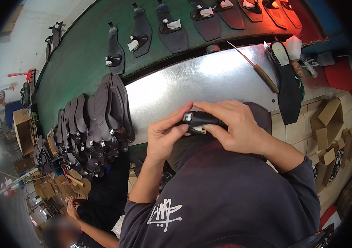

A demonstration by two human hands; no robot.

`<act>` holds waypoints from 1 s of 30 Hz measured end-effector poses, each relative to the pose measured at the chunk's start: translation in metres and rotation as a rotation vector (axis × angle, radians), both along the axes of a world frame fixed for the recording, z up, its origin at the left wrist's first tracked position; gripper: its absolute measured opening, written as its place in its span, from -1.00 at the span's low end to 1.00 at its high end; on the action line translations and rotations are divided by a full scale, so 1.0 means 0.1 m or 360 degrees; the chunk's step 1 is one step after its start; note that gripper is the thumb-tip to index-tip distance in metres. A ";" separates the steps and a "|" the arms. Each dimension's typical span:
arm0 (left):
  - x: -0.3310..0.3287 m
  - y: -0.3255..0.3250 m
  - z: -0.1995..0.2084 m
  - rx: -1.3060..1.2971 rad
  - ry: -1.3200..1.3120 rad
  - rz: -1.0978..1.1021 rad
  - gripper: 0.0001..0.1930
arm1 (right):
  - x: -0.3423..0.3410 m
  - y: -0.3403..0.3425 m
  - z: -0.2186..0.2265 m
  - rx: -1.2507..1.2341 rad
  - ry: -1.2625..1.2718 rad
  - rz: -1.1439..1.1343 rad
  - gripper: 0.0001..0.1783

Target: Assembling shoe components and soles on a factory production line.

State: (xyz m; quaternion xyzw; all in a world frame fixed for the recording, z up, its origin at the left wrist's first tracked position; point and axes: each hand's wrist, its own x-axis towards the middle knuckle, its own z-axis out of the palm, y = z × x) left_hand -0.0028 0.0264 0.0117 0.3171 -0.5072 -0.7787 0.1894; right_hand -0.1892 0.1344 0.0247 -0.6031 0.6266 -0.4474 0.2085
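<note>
Close to my body, at the near edge of a shiny metal worktop (159,95), I hold a dark sandal (202,118) between both hands. Its glossy black strap faces up, with a small white patch at one end and something white under it. My left hand (165,134) pinches the strap's left end between thumb and fingers. Over the right side curls my right hand (235,126), thumb at the strap's lower edge. The dark sole shows beyond the right knuckles; the rest is hidden by my hands.
A wooden-handled pointed tool (262,76) lies on the metal. Right of it is a dark sole (289,93) overhanging the edge. Strapped sandals line a green conveyor belt (85,53), under red light at right. Sandals (101,107) are piled left. Another person's hand (72,206) is lower left; cardboard boxes (326,120) stand right.
</note>
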 end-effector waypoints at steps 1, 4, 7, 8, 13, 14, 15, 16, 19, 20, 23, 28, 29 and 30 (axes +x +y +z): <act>0.00 -0.01 0.01 0.0005 0.0001 0.0003 -0.58 | -0.01 0.00 -0.06 -0.0034 -0.0176 -0.0009 -0.67; -0.02 -0.03 0.01 0.0227 -0.0019 -0.0014 -0.60 | -0.05 0.01 -0.08 0.0147 -0.0268 0.0104 -0.76; -0.01 -0.01 0.02 0.0170 -0.0050 -0.0028 -0.59 | -0.03 0.02 -0.02 0.0266 -0.0231 0.0124 -0.81; -0.02 0.01 0.03 0.0160 -0.0086 -0.0004 -0.59 | -0.01 0.02 0.00 0.0307 -0.0196 0.0104 -0.82; -0.10 0.07 0.08 0.0105 -0.0160 0.0068 -0.59 | 0.02 0.02 -0.02 0.0118 0.0038 0.0055 -0.85; -0.10 0.08 0.08 0.0145 -0.0147 0.0093 -0.59 | 0.03 0.03 -0.03 0.0062 0.0109 0.0033 -0.87; -0.11 0.09 0.08 0.0186 -0.0133 0.0119 -0.59 | 0.03 0.03 -0.03 0.0063 0.0109 0.0033 -0.87; -0.11 0.09 0.09 0.0187 -0.0134 0.0118 -0.59 | 0.03 0.03 -0.03 0.0039 0.0164 0.0052 -0.86; -0.12 0.11 0.10 0.0092 -0.0135 0.0102 -0.58 | 0.00 0.02 -0.04 -0.0006 0.0227 0.0113 -0.85; -0.11 0.10 0.09 0.0051 -0.0129 0.0096 -0.59 | -0.02 0.02 -0.05 -0.0031 0.0236 0.0155 -0.83; -0.11 0.05 0.06 0.0030 -0.0171 0.0090 -0.60 | -0.11 -0.01 -0.09 0.0062 0.0034 0.0309 -0.78; -0.15 0.00 0.07 0.0095 -0.0297 0.0076 -0.63 | -0.09 0.03 -0.13 0.0205 -0.0216 0.0327 -0.75; -0.15 0.00 0.08 0.0094 -0.0297 0.0077 -0.62 | -0.06 0.04 -0.13 0.0197 -0.0231 0.0266 -0.74; -0.16 0.00 0.08 0.0092 -0.0295 0.0078 -0.62 | -0.05 0.04 -0.13 0.0198 -0.0232 0.0265 -0.74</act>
